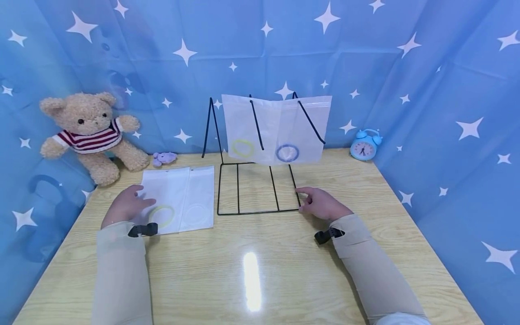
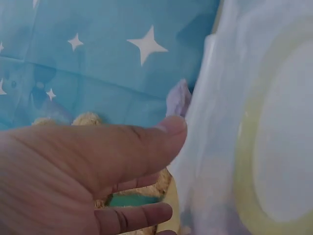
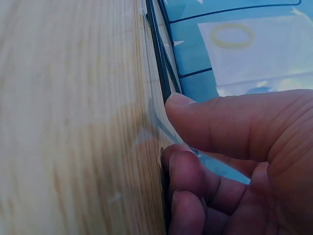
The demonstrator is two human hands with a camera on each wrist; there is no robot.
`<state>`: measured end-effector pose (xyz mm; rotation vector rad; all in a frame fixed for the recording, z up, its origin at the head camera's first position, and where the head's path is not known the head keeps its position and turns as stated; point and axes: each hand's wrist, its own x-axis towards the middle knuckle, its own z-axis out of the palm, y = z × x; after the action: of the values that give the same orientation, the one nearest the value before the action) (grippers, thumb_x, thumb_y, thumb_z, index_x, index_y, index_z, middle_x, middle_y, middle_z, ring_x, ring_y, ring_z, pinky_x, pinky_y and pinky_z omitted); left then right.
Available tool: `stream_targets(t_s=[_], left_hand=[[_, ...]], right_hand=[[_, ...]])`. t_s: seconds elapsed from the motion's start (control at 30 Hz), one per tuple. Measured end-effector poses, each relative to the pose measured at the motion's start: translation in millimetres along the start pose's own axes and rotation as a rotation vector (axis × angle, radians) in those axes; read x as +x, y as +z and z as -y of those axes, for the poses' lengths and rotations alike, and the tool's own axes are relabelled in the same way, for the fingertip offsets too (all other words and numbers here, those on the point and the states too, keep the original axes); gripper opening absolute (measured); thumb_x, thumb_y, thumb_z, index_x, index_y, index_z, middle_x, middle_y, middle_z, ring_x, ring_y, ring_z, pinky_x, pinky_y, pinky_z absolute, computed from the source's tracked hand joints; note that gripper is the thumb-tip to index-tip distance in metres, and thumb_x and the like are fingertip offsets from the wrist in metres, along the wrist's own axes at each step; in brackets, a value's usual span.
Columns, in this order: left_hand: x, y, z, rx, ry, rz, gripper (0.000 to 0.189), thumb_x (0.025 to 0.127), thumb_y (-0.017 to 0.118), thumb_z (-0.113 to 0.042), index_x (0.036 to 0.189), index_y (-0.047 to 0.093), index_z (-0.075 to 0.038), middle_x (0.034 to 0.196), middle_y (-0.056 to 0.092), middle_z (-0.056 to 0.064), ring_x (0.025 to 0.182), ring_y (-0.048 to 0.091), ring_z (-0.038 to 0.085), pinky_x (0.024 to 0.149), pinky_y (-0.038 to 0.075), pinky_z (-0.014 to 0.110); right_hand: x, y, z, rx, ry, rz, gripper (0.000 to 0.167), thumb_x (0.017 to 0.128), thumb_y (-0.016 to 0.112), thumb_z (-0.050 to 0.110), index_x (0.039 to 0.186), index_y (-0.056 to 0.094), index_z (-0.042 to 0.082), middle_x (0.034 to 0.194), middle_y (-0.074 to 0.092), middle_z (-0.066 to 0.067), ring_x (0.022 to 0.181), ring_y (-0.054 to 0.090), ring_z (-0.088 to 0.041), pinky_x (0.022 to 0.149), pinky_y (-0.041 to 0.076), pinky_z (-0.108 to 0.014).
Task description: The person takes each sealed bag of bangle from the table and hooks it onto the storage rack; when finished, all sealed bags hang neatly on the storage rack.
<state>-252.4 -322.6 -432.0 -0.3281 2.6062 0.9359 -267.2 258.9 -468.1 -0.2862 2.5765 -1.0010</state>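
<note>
My left hand (image 1: 127,205) is over the left side of two overlapping white translucent pouches (image 1: 201,180), its thumb and fingers apart. In the left wrist view, the thumb tip lies close to the pouch edge; whether it touches cannot be told. A pale yellow ring (image 1: 161,216) shows on the left pouch, a whitish ring (image 1: 196,215) on the other. My right hand (image 1: 322,204) pinches the front right corner of a black wire rack (image 1: 248,212) between thumb and curled fingers. Two pouches (image 1: 264,128) stand in the rack's rear, with a yellow ring (image 1: 243,148) and a blue ring (image 1: 287,153).
A teddy bear (image 1: 95,131) in a striped shirt sits at the back left, beside a small purple toy (image 1: 164,158). At the back right stands a blue alarm clock (image 1: 364,145). A blue star-patterned curtain (image 1: 260,49) surrounds the wooden table (image 1: 203,280).
</note>
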Motion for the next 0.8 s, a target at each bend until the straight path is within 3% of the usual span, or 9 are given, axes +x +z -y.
stream_targets(t_s=[0.3,0.53,0.8], left_hand=[[3.0,0.8,7.3,0.067,-0.041,0.001,0.104,0.094,0.075,-0.042,0.164,0.016,0.009,0.166,0.021,0.038,0.148,0.027,0.060,0.117,0.031,0.073],[6.6,4.8,10.7,0.162,-0.057,-0.027,0.108,0.089,0.077,-0.048,0.163,0.021,0.006,0.159,0.024,0.043,0.142,0.029,0.066,0.106,0.028,0.082],[11.0,6.1,15.5,0.215,-0.023,-0.030,0.110,0.090,0.076,-0.052,0.163,0.018,0.007,0.160,0.022,0.044,0.142,0.028,0.066,0.100,0.028,0.084]], right_hand=[[-2.7,-1,3,0.013,0.007,0.000,0.069,0.099,0.074,0.015,0.161,0.045,0.013,0.087,0.061,-0.007,0.070,0.053,-0.022,0.062,0.046,-0.036],[-2.3,-1,3,0.011,0.009,0.002,0.068,0.100,0.073,0.016,0.162,0.045,0.014,0.088,0.062,-0.007,0.070,0.053,-0.022,0.062,0.046,-0.036],[-1.6,0,1,0.010,-0.001,-0.003,0.068,0.099,0.073,0.015,0.161,0.045,0.014,0.089,0.063,-0.008,0.071,0.053,-0.022,0.062,0.046,-0.036]])
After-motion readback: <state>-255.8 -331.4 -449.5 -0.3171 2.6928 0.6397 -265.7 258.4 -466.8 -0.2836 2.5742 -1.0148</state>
